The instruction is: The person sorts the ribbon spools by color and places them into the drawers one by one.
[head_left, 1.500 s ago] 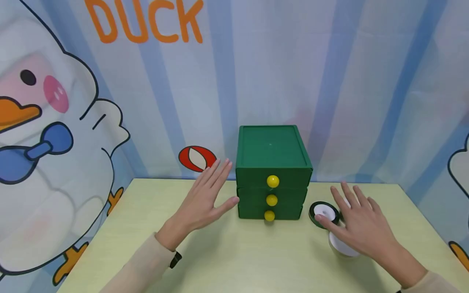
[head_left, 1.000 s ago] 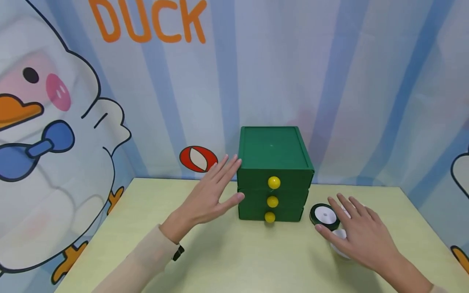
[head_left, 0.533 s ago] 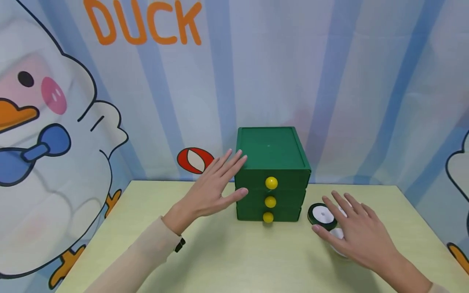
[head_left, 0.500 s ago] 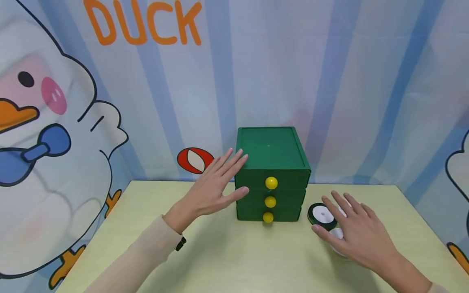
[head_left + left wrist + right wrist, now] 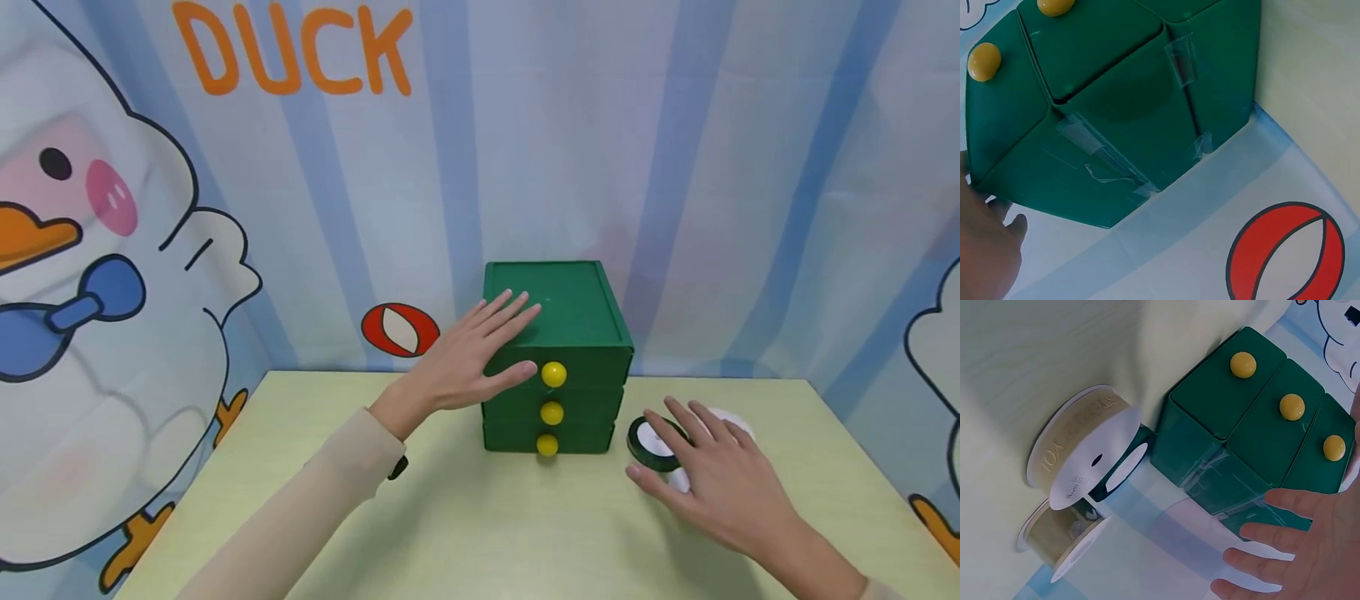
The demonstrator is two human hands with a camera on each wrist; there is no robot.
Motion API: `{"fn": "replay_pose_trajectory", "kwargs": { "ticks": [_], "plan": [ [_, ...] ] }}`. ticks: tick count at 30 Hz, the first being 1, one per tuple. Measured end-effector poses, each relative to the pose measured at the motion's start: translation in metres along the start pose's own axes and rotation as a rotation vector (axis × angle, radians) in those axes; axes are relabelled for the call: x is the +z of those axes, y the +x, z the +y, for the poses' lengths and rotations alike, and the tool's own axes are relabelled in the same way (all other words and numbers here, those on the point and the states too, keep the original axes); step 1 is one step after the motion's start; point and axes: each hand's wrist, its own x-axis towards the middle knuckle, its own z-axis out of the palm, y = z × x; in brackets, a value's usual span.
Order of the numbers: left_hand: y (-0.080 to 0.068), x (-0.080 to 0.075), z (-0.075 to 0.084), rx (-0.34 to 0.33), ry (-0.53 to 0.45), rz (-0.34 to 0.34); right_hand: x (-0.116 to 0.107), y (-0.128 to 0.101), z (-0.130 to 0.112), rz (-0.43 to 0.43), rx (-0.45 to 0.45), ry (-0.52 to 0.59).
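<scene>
A green three-drawer box with yellow knobs stands at the back of the table. My left hand is spread, its fingers overlapping the left part of the box's top and its thumb beside the upper knob. Right of the box, my right hand hovers with loosely spread fingers over several ribbon spools. It partly covers a dark green ribbon spool and white-faced ones. From the right wrist, a beige spool with raised lettering and a smaller beige spool show clearly. Neither hand holds anything.
The pale yellow table ends at a striped blue curtain with a large duck picture and orange letters. Clear tape strips cross the drawer seams on the box's side.
My left hand has moved rightward and up, from beside the box to over its top's left part. My right hand has shifted a little left and down over the spools.
</scene>
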Motion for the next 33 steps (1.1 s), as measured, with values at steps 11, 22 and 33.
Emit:
{"fn": "replay_pose_trajectory", "kwargs": {
  "ticks": [11,22,33],
  "plan": [
    [0.008,0.0,-0.014,0.006,-0.07,-0.044,0.007,-0.005,0.002,-0.015,0.027,0.015],
    [0.032,-0.009,-0.021,0.016,-0.135,-0.181,0.013,-0.004,0.004,-0.007,0.017,-0.001],
    [0.045,-0.014,-0.014,-0.059,-0.071,-0.26,0.017,-0.003,0.003,-0.028,0.003,-0.015]
  ]
}}
